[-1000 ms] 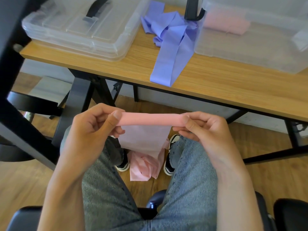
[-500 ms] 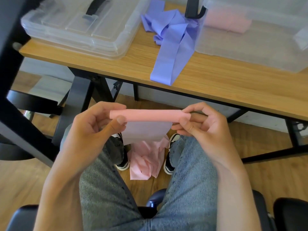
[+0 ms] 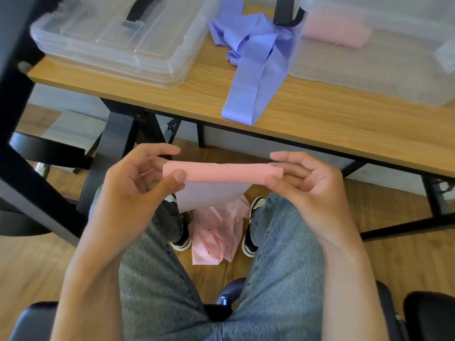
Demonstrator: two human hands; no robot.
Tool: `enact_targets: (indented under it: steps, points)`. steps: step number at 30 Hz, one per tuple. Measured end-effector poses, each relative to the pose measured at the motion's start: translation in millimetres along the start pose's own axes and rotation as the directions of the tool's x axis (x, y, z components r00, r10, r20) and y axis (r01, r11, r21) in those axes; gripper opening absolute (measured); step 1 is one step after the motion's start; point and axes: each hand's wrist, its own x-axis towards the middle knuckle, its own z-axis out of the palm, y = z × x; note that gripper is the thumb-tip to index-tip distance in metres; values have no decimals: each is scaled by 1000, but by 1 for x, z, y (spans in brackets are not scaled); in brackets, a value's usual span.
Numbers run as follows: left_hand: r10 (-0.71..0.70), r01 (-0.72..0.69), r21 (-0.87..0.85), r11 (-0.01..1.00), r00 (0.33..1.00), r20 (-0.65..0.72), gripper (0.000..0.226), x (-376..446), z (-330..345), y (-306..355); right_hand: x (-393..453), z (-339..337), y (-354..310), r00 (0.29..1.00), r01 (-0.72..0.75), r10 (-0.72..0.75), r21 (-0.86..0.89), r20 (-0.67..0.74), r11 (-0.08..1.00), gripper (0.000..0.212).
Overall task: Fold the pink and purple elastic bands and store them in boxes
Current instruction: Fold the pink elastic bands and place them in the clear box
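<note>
A pink elastic band point(image 3: 221, 172) is folded into a flat roll above my lap. My left hand point(image 3: 138, 183) pinches its left end and my right hand point(image 3: 302, 183) pinches its right end. The band's loose tail point(image 3: 216, 232) hangs down to the floor between my shoes. A purple band point(image 3: 253, 67) lies crumpled on the wooden table point(image 3: 320, 129). An open clear box point(image 3: 369, 77) at the right holds a folded pink band point(image 3: 337, 33). A stack of clear lids or shallow boxes point(image 3: 115, 43) sits at the left.
I sit on a black chair point(image 3: 428, 313) in front of the table, whose black legs and crossbars point(image 3: 394, 227) stand below. A black post point(image 3: 283, 11) rises by the open box. Another black frame point(image 3: 32, 153) stands at the left.
The roll has risen slightly and grown by another turn, so the flat piece hanging right under it is shorter. My fingers have shifted along its ends.
</note>
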Motion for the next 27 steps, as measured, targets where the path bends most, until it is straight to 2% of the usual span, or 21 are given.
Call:
enact_targets:
  steps: [3,8,14,17,23,27]
  points:
    - [30,-32,78,996,999,29,32,0,-3,-1,-1,-1,2,997,-71,72,-11,22,997,33]
    - [79,-81,72,994,996,30,26,0,-2,-1,-1,5,6,988,-154,153,22,35,988,26]
    - [-7,10,-59,998,999,53,36,-2,2,0,1,5,9,999,-33,33,8,19,999,24]
    - [-8,11,-82,997,999,41,30,-3,5,-1,1,4,9,999,26,-26,2,20,1000,23]
    - [73,-73,-11,997,997,28,33,-2,4,0,2,6,11,997,-54,52,38,51,998,32]
    - [49,-47,-43,998,998,40,40,-1,5,-1,2,7,13,999,-17,16,41,33,999,30]
